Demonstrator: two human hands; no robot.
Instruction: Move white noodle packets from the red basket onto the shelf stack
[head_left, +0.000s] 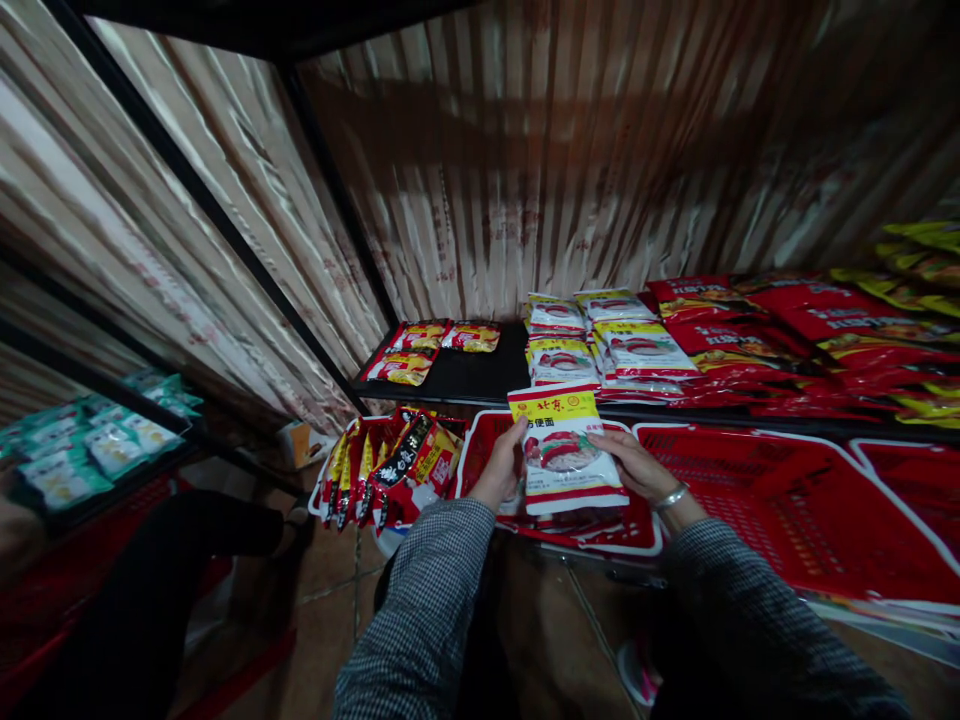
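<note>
Both hands hold a white, yellow and red instant noodle packet, its printed front facing up, above a red basket. My left hand grips its left edge, and my right hand, with a bracelet at the wrist, grips the right edge. Just beyond, stacks of matching white and yellow packets lie on the black shelf. Left of my hands, a basket is filled with red, black and yellow noodle packets standing on edge. What lies under the held packet is mostly hidden.
A few red and yellow packets lie at the shelf's left end. Large red packets are piled to the right, above more red baskets. Another person's dark-clothed leg is at left, near green packets. Black shelf posts stand before a curtain.
</note>
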